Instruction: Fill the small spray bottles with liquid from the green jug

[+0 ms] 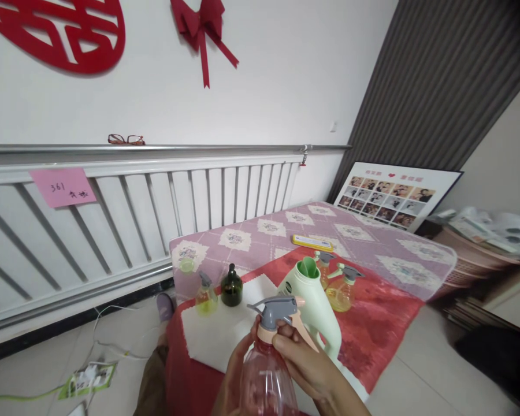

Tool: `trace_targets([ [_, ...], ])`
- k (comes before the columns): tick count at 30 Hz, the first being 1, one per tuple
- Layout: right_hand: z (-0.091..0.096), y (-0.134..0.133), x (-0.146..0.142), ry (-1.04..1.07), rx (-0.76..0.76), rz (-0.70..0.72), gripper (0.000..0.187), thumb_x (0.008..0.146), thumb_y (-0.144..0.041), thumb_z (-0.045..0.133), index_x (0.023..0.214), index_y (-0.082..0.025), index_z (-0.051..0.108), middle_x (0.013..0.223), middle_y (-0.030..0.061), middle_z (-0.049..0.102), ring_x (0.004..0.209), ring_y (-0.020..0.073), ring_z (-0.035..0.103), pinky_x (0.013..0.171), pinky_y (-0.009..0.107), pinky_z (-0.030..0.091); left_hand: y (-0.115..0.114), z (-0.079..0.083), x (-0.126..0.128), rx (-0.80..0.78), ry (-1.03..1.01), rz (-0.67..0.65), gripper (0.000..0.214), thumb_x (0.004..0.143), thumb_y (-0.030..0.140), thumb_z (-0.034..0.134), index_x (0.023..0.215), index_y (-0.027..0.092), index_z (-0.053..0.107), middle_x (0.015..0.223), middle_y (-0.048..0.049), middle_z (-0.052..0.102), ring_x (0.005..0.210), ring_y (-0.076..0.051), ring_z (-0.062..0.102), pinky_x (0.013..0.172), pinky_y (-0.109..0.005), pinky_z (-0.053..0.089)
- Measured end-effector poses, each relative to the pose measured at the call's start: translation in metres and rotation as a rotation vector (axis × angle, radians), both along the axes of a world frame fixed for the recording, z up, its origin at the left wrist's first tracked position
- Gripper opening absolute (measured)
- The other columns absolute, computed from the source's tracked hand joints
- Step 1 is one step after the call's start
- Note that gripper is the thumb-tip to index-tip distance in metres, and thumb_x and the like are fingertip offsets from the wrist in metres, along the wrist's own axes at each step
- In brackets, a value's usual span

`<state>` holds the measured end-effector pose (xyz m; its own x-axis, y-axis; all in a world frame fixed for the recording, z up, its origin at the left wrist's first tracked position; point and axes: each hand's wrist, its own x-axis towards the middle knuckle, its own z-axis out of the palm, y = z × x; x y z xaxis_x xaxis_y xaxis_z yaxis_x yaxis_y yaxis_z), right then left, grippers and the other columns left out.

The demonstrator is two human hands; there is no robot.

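A clear pink spray bottle with a grey and peach trigger head stands upright close in front of me. My left hand is wrapped round its body from the left. At the peach collar under the head, my right hand has its fingers closed. Just beyond is a pale green watering can. To its right are a yellow spray bottle and, partly hidden, an orange-tinted spray bottle. On the left stand a yellow-green spray bottle and a dark green bottle.
The table has a purple patterned cloth, a red cloth and a white sheet. A yellow case and small green dish lie farther back. A white radiator lines the wall; a power strip lies on the floor.
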<state>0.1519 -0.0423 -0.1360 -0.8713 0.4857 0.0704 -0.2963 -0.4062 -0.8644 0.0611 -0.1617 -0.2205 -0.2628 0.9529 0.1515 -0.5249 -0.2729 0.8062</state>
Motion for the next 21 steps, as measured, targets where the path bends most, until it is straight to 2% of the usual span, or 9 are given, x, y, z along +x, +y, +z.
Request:
trace_targets([
  [3, 0.008, -0.003, 0.003, -0.065, 0.105, -0.05, 0.038, 0.068, -0.039, 0.078, 0.1, -0.023, 0.065, 0.091, 0.0043, 0.067, 0.088, 0.0208, 0.06, 0.086, 0.037, 0.043, -0.003, 0.005, 0.002, 0.071, -0.043, 0.069, 0.092, 0.054, 0.055, 0.082, 0.135, 0.036, 0.043, 0.144, -0.0055, 0.045, 0.135, -0.036, 0.034, 0.109, -0.05, 0.033],
  [6, 0.019, -0.007, 0.005, -0.136, 0.227, -0.086, 0.028, 0.071, -0.042, 0.074, 0.088, -0.021, 0.063, 0.081, 0.0007, 0.06, 0.078, 0.0172, 0.055, 0.075, 0.031, 0.043, -0.006, -0.001, 0.004, 0.061, 0.021, 0.146, 0.098, 0.053, 0.056, 0.082, 0.137, 0.032, 0.038, 0.138, -0.011, 0.05, 0.131, -0.036, 0.042, 0.108, -0.05, 0.033],
  [9, 0.029, -0.01, 0.005, -0.195, 0.354, -0.109, 0.027, 0.074, -0.044, 0.07, 0.079, -0.02, 0.06, 0.077, -0.0006, 0.055, 0.074, 0.0157, 0.049, 0.069, 0.028, 0.041, -0.008, -0.015, 0.004, 0.025, 0.179, 0.262, 0.098, 0.058, 0.055, 0.08, 0.139, 0.029, 0.032, 0.137, -0.0137, 0.049, 0.129, -0.036, 0.044, 0.107, -0.048, 0.036],
  [12, 0.03, -0.013, 0.002, -0.26, 0.428, -0.149, 0.025, 0.072, -0.04, 0.072, 0.075, -0.021, 0.055, 0.072, -0.0026, 0.05, 0.069, 0.0143, 0.045, 0.064, 0.026, 0.038, -0.007, -0.032, -0.001, -0.017, 0.458, 0.473, 0.088, 0.065, 0.042, 0.077, 0.139, 0.026, 0.033, 0.141, -0.0142, 0.043, 0.131, -0.035, 0.039, 0.108, -0.049, 0.034],
  [14, 0.023, -0.014, -0.001, -0.288, 0.484, -0.185, 0.023, 0.072, -0.034, 0.073, 0.077, -0.022, 0.054, 0.073, -0.0033, 0.05, 0.068, 0.014, 0.044, 0.062, 0.025, 0.037, -0.003, -0.042, -0.006, -0.058, 0.682, 0.601, 0.085, 0.062, 0.029, 0.076, 0.137, 0.023, 0.036, 0.139, -0.0154, 0.042, 0.131, -0.037, 0.038, 0.11, -0.051, 0.032],
  [16, 0.01, -0.013, -0.005, -0.298, 0.519, -0.208, 0.022, 0.073, -0.03, 0.072, 0.08, -0.023, 0.053, 0.074, -0.0033, 0.052, 0.068, 0.0142, 0.046, 0.062, 0.025, 0.036, 0.003, -0.052, -0.011, -0.115, 0.849, 0.653, 0.088, 0.057, 0.017, 0.074, 0.137, 0.02, 0.036, 0.138, -0.0169, 0.041, 0.131, -0.038, 0.037, 0.111, -0.051, 0.031],
  [21, -0.033, -0.012, -0.022, -0.315, 0.486, -0.287, 0.029, 0.066, -0.025, 0.078, 0.079, -0.023, 0.051, 0.07, -0.0056, 0.051, 0.065, 0.0135, 0.047, 0.062, 0.025, 0.038, 0.021, -0.073, -0.009, -0.253, 0.957, 0.706, 0.088, 0.058, 0.008, 0.063, 0.138, 0.015, 0.028, 0.137, -0.0186, 0.036, 0.133, -0.036, 0.034, 0.111, -0.051, 0.031],
])
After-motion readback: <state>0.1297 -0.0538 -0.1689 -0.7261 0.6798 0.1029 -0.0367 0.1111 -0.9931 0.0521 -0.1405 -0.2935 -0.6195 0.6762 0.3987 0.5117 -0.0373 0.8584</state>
